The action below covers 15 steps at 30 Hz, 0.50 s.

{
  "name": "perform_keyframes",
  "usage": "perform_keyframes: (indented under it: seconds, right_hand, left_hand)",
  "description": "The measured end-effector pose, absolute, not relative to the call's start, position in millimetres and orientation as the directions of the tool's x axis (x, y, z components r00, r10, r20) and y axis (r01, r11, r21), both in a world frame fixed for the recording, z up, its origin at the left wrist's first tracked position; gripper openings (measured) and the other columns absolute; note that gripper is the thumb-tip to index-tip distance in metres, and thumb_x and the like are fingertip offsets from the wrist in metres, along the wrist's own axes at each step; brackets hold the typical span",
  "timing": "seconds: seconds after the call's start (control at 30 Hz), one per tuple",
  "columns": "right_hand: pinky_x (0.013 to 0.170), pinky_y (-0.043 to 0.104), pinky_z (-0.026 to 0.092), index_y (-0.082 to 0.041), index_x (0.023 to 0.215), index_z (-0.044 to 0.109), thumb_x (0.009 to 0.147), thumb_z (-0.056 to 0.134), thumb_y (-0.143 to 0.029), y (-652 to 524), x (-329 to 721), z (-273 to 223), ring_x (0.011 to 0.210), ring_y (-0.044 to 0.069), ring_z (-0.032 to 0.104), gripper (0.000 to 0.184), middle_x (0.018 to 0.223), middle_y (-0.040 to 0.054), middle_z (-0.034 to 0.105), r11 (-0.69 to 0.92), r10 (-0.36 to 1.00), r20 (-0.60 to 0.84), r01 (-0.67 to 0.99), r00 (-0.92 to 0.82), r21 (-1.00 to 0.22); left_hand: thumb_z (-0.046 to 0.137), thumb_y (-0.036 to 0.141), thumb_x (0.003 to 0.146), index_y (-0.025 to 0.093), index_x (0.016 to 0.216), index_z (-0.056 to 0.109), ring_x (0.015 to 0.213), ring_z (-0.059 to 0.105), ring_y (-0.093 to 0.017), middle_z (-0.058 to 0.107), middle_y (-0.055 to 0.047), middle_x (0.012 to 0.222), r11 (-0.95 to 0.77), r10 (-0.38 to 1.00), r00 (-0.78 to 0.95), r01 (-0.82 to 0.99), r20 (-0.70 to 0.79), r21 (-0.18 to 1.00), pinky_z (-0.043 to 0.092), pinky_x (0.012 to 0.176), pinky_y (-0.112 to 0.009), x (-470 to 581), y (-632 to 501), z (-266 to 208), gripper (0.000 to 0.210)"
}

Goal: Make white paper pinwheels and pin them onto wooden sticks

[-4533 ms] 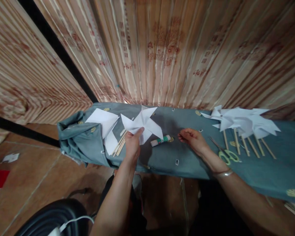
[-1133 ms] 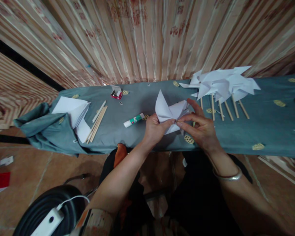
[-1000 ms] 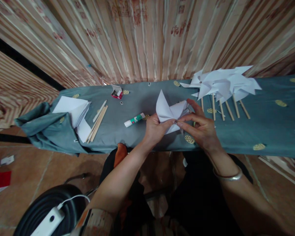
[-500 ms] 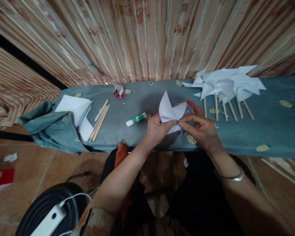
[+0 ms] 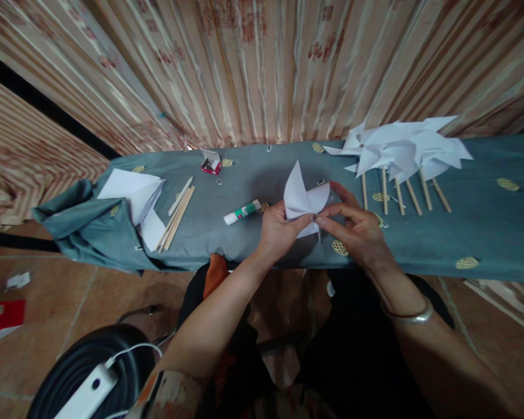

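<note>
Between my hands is a white paper pinwheel (image 5: pixel 297 195), its curled blades gathered toward the centre. My left hand (image 5: pixel 278 230) is closed on its left side, the thumb pressing near the middle. From the right, my right hand (image 5: pixel 358 228) pinches at the centre with thumb and index finger; a small dark spot shows there, too small to make out. A glue stick (image 5: pixel 241 212) with a green label lies to the left of my left hand. Finished-looking pinwheels (image 5: pixel 397 148) on wooden sticks lie in a pile at the back right.
On the left lie folded white paper (image 5: pixel 128 189), several wooden sticks (image 5: pixel 177 219) and a white pen-like stick (image 5: pixel 180 195). A small open red box (image 5: pixel 211 163) with tiny dark items stands at the back. Patterned curtain (image 5: pixel 262 70) hangs behind the cloth-covered table (image 5: pixel 428 244).
The pinwheel has shifted and tilted very slightly in my hands. My right fingers have moved a little at its centre; the other things lie as before.
</note>
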State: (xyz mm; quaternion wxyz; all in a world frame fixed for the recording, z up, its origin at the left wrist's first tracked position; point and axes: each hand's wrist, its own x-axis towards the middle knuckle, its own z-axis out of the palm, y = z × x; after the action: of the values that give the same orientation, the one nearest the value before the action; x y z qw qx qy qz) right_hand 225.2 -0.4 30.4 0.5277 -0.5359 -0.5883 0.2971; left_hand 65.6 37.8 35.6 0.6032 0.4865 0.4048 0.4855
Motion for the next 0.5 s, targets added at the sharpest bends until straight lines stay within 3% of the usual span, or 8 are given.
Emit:
perform_keyframes:
  seconds: [0.5]
  right_hand:
    - [0.117,0.056,0.025,-0.027,0.075,0.072,0.076,0.075,-0.037,0.9,224.5,28.5,0.140,0.030,0.042,0.011,0.143,0.0012,0.056,0.237,0.949,0.287,0.304,0.131,-0.923]
  left_hand:
    - [0.083,0.034,0.063,0.016,0.087,0.075,0.076,0.067,-0.019,0.076,-0.005,0.085,0.009,0.957,0.288,-0.145,0.034,0.989,0.052,0.073,-0.029,56.3,38.2,35.9,0.031]
